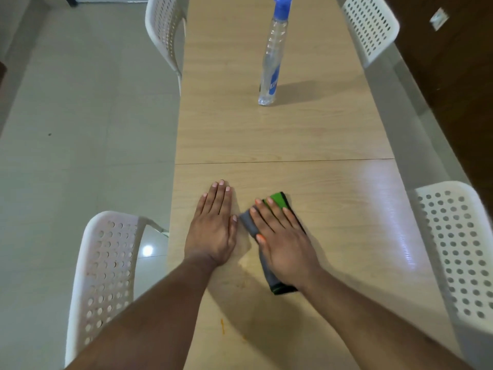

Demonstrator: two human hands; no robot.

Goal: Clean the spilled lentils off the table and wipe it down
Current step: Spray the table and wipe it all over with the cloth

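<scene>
A long light wooden table (293, 134) runs away from me. My left hand (213, 231) lies flat on it, fingers straight and together. Just to its right, my right hand (282, 241) presses flat on a folded grey cloth with green and black trim (278, 199), which peeks out past the fingertips and under the wrist. An orange smear (222, 325) and faint stains mark the tabletop near my forearms. No loose lentils are visible.
A clear spray bottle with a blue nozzle (270, 60) stands upright farther along the table. White perforated chairs flank the table: near left (104, 268), far left (162, 36), near right (458, 249), far right (370, 25). Pale tiled floor lies left.
</scene>
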